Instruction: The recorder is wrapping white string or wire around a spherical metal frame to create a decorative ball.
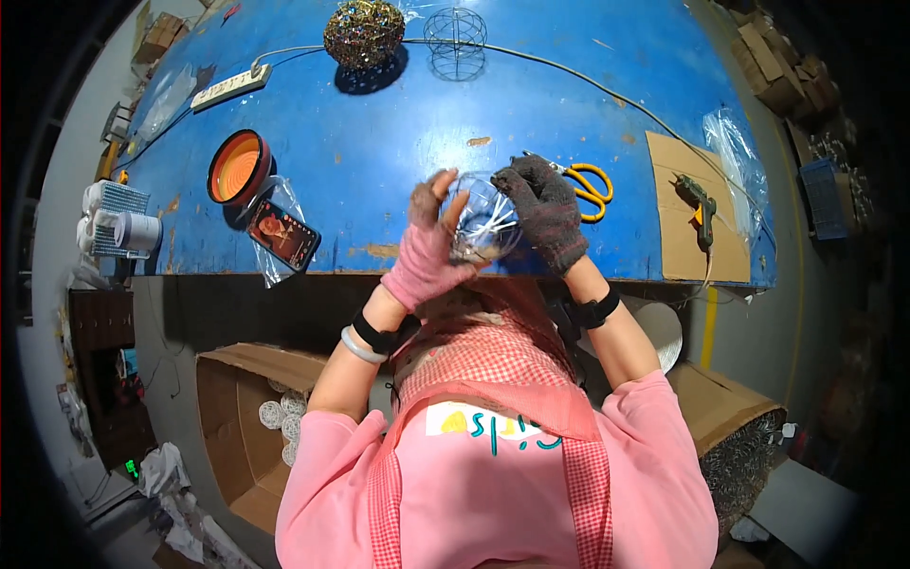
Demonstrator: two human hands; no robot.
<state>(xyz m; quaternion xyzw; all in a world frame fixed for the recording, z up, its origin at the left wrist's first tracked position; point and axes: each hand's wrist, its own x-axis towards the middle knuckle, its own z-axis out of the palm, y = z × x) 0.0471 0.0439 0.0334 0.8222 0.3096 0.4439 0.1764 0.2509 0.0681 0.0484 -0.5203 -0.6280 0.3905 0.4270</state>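
Note:
A round wire frame (477, 248) with white strips inside it is held between my hands, over the near edge of the blue table. My left hand (428, 242), in a pink glove with bare fingertips, curls around the frame's left side. On the other side my right hand (547, 213), in a dark grey glove, has its fingers closed on the frame's upper right rim. The right fingertips are partly hidden. Just right of that hand lie scissors (593, 193) with yellow handles.
Farther back sit a beaded ball (364, 35) and another wire sphere (456, 44), near a cable and power strip (230, 87). An orange bowl (237, 167) and a phone (283, 235) are at left. At right, a glue gun (699, 211) rests on cardboard (675, 242). Open boxes flank me.

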